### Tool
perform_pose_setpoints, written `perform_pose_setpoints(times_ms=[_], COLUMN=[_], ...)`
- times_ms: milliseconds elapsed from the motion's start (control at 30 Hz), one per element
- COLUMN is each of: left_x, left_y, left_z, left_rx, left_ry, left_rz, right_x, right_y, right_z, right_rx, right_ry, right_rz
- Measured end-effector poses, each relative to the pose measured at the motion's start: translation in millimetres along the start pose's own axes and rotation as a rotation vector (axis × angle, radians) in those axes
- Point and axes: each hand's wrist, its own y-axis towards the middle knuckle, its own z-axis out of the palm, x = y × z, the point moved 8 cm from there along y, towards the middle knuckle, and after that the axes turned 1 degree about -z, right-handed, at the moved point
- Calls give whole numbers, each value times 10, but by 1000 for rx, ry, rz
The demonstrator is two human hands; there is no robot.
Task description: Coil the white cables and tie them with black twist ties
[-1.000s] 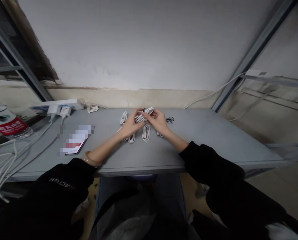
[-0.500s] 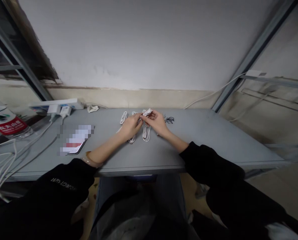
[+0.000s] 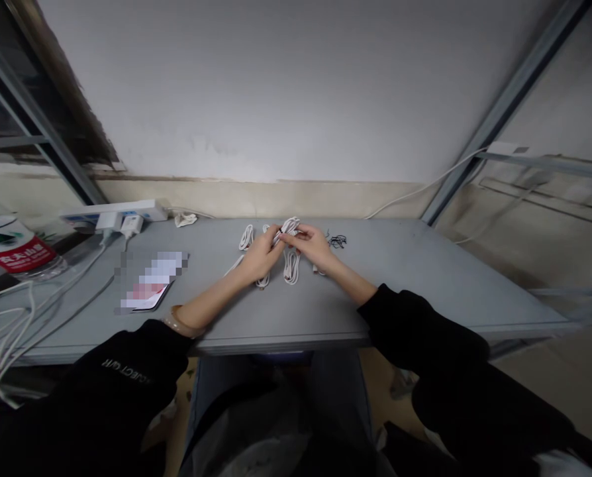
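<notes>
My left hand (image 3: pixel 259 253) and my right hand (image 3: pixel 312 246) meet over the middle of the grey table (image 3: pixel 405 278), both pinching a coiled white cable (image 3: pixel 287 228) held just above the surface. Several other bundled white cables (image 3: pixel 291 265) lie in a row on the table under and beside my hands, one of them (image 3: pixel 246 236) to the left. A small heap of black twist ties (image 3: pixel 338 240) sits just right of my right hand.
A phone (image 3: pixel 149 288) lies at the left of the table. Behind it a white power strip (image 3: pixel 114 213) holds chargers with white cords trailing off the left edge. A bottle with a red label (image 3: pixel 12 250) stands far left. A wall runs along the table's back.
The held coil has been drawn in tighter between my fingers, and my hands have closed a little nearer each other. The camera view dipped slightly.
</notes>
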Motion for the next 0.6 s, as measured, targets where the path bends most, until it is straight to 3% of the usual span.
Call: perform_pose_setpoints(times_ms=[300,600], left_x=[73,-58], left_y=[9,-9], left_z=[4,-24], left_rx=[-37,-77], left_ry=[-177,-19], left_rz=[-59,74], right_x=[4,48], right_y=[-11,-18], right_z=[3,-45], right_rx=[-11,-83], right_ry=[50,45], right_rz=[9,-19])
